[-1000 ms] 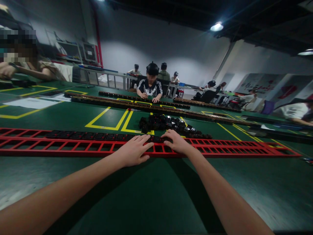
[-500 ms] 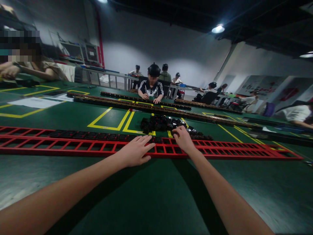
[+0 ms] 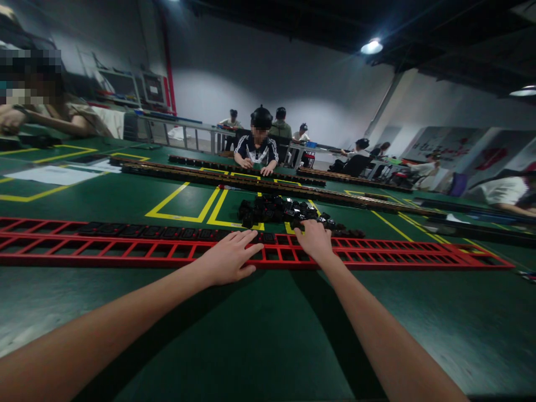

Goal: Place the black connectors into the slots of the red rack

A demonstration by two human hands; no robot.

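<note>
Item: red frame, long, slotted in 2 parallel rows, lying across the green bench.

Contents: row of black pieces, seated in the far row of slots, from left of centre to just beyond the left hand; near row's visible slots unfilled.

Left hand: palm down over the frame, fingers extended and loosely spread, fingertips at the right end of the row; nothing seen in its grasp.

Right hand: over the frame's far side, right of the filled slots, fingers bent down at the near edge of the pile; fingertips partly hidden, so whether it grasps a piece cannot be told.

Loose stock: 1 heap of black parts, on the bench just behind the frame.

Surroundings: yellow tape outlines; white paper, far left; long dark strips beyond the heap; 1 co-worker opposite, in a dark jacket with white stripes.
</note>
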